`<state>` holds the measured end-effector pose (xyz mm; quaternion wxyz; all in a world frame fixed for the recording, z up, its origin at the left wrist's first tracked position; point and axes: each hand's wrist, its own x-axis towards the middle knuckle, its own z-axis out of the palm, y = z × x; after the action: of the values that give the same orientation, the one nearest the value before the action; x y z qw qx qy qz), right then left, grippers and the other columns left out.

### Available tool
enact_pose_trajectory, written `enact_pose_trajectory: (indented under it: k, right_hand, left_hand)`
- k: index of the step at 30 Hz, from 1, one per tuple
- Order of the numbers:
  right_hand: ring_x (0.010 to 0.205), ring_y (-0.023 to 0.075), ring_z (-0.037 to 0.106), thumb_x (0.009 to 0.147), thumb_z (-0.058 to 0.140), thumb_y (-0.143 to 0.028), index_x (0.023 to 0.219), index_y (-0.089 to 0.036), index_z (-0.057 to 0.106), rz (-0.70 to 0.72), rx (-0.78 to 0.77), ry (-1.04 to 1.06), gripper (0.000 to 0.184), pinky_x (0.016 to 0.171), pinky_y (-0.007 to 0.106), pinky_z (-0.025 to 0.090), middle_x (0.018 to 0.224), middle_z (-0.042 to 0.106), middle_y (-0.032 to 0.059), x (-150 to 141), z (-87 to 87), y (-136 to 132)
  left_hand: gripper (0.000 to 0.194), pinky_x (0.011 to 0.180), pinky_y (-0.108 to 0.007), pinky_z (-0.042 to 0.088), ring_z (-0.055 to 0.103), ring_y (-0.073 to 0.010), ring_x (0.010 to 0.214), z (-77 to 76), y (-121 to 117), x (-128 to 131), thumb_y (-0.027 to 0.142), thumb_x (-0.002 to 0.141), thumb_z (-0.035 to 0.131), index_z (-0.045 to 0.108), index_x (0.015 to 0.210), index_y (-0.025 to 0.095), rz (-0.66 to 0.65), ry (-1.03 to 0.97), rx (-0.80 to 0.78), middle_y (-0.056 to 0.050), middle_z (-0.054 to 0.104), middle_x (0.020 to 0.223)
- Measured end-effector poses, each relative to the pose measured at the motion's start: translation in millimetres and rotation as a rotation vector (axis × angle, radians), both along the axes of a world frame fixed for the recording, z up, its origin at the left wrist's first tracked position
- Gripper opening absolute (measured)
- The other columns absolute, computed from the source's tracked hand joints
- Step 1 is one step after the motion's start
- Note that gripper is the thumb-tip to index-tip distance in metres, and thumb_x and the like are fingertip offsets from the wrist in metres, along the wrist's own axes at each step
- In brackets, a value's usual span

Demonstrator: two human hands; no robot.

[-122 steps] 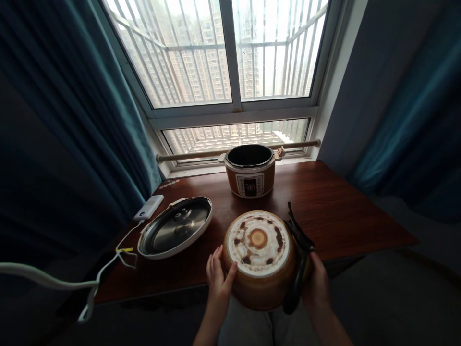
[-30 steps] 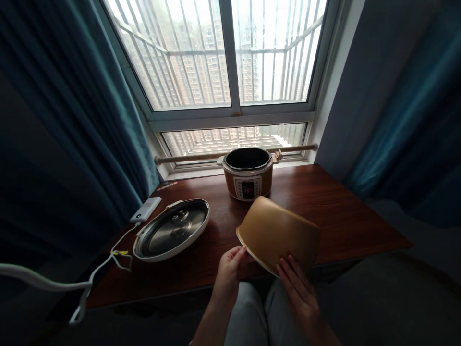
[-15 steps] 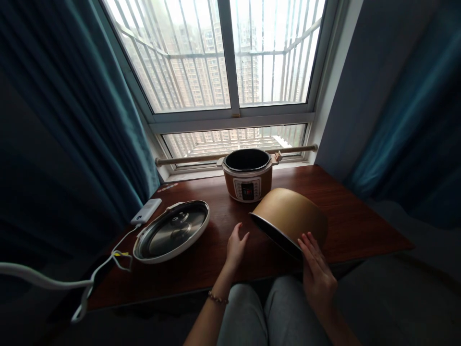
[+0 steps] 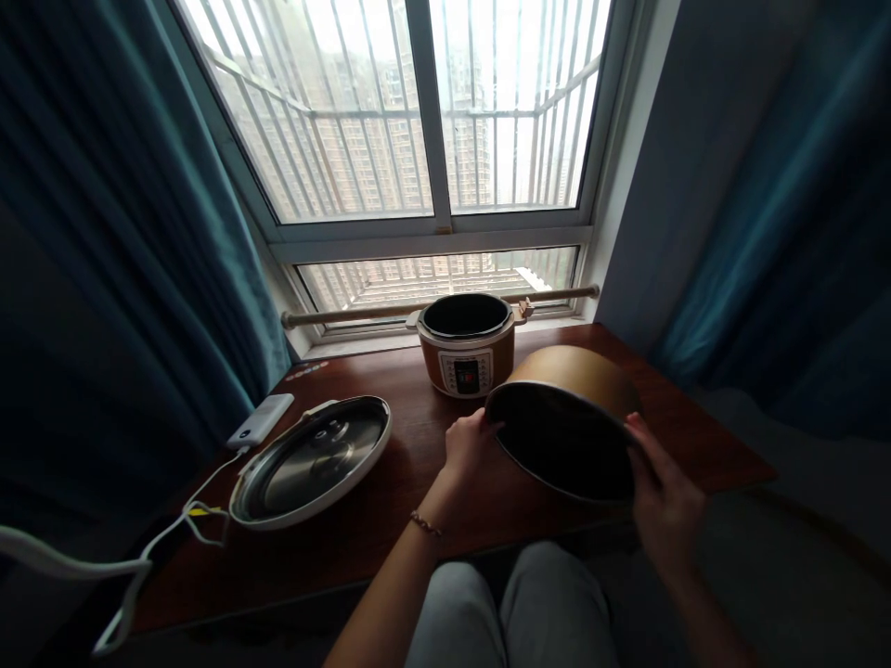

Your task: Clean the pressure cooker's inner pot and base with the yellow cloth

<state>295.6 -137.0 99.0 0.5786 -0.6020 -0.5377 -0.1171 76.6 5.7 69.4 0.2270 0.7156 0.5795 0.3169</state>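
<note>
A gold inner pot [image 4: 574,366] with a dark inside is tilted on its side, its mouth facing me, over the right part of the table. My left hand [image 4: 468,445] grips its rim at the left. On the right side of the rim, my right hand [image 4: 665,492] is closed round the edge, thumb toward the inside. Behind the pot stands the electric pressure cooker body [image 4: 470,357], brown and white, uncovered, its panel lit with a red display. To the left lies the cooker lid [image 4: 316,464], its metal underside up.
A white power bank [image 4: 261,422] with a white cable [image 4: 167,538] sits at the table's left edge. The wooden table [image 4: 410,510] meets a window [image 4: 445,232] with a rail [image 4: 362,313]. Blue curtains [image 4: 229,186] hang at both sides.
My left hand has moved up and taken hold of the pot's left rim. The pot has turned so its mouth faces me. My right hand has shifted along to its right rim.
</note>
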Motion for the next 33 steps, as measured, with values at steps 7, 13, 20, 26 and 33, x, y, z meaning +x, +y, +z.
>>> enact_pose_trajectory:
  k: [7, 13, 20, 26, 33]
  right_hand:
    - [0.099, 0.0272, 0.061, 0.073, 0.066, -0.031, 0.113, -0.009, 0.060, 0.008, 0.011, 0.560, 0.046, 0.088, 0.038, 0.047, 0.110, 0.062, 0.0182, 107.0, 41.0, 34.4]
    - [0.088, 0.0291, 0.064, 0.072, 0.065, -0.025, 0.114, 0.002, 0.056, 0.023, -0.030, 0.658, 0.051, 0.070, 0.033, 0.052, 0.109, 0.058, 0.0285, 189.4, 19.0, 44.4]
    - [0.066, 0.0156, 0.066, 0.071, 0.062, -0.001, 0.111, -0.003, 0.059, -0.080, -0.203, 1.056, 0.040, 0.061, 0.026, 0.053, 0.096, 0.066, 0.0182, 260.1, -11.8, 66.9]
    - [0.050, 0.0129, 0.061, 0.069, 0.056, 0.009, 0.089, -0.009, 0.065, -0.061, -0.331, 1.128, 0.029, 0.053, 0.026, 0.052, 0.063, 0.064, 0.0048, 277.9, -26.5, 92.1]
    - [0.050, 0.0182, 0.061, 0.065, 0.058, 0.010, 0.078, -0.007, 0.065, -0.081, -0.433, 1.034, 0.022, 0.058, 0.038, 0.050, 0.061, 0.063, 0.0099, 290.8, -34.3, 117.1]
  left_hand:
    - [0.044, 0.060, -0.025, 0.032, 0.050, -0.0138, 0.057, 56.0, 5.0, 55.9, 0.058, 0.068, 0.058, 0.052, 0.054, 0.017, -0.208, -0.400, -0.062, 0.000, 0.054, 0.053]
    - [0.049, 0.056, -0.024, 0.042, 0.059, -0.0137, 0.056, 52.8, 2.4, 105.9, 0.062, 0.074, 0.048, 0.053, 0.069, 0.013, -0.439, -0.725, -0.454, -0.006, 0.062, 0.065]
    - [0.048, 0.048, -0.020, 0.039, 0.058, -0.0093, 0.051, 33.1, 12.5, 141.5, 0.062, 0.078, 0.042, 0.046, 0.076, 0.014, -0.444, -1.045, -0.774, -0.014, 0.066, 0.087]
    - [0.040, 0.045, -0.022, 0.038, 0.049, -0.0070, 0.039, 16.7, 18.3, 141.0, 0.054, 0.082, 0.043, 0.045, 0.072, 0.015, -0.415, -1.271, -0.966, -0.012, 0.066, 0.079]
    - [0.043, 0.044, -0.021, 0.036, 0.043, -0.0049, 0.036, 6.3, 18.1, 143.5, 0.057, 0.081, 0.043, 0.045, 0.070, 0.016, -0.367, -1.335, -1.014, -0.010, 0.065, 0.075]
